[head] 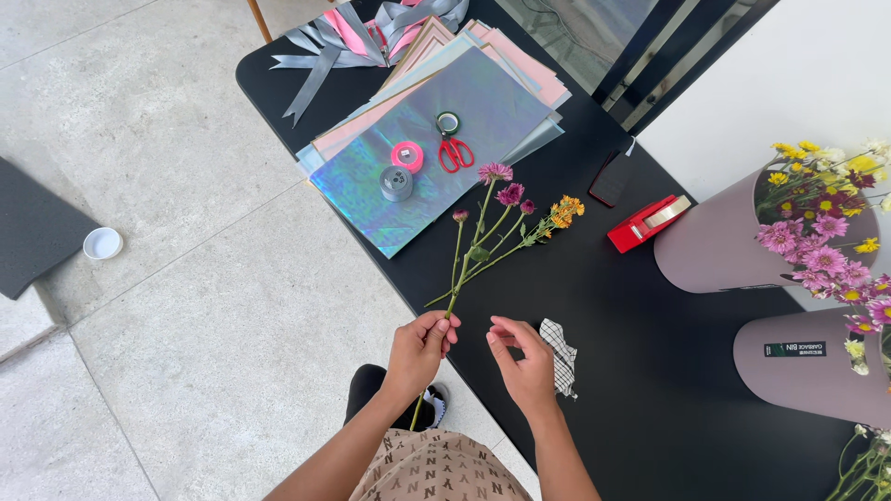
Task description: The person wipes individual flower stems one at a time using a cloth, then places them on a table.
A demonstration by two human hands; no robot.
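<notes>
I see the left hand (pixel 420 345) pinching thin green stems of pink and orange flowers (pixel 492 223); the right hand (pixel 524 357) hovers half-curled, empty, just beside.

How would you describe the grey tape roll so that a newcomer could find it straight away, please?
On the black table, find the shiny holographic sheet topping the paper stack. The grey tape roll sits near its lower left, beside a pink roll; it is the only grey, taller one.
</notes>
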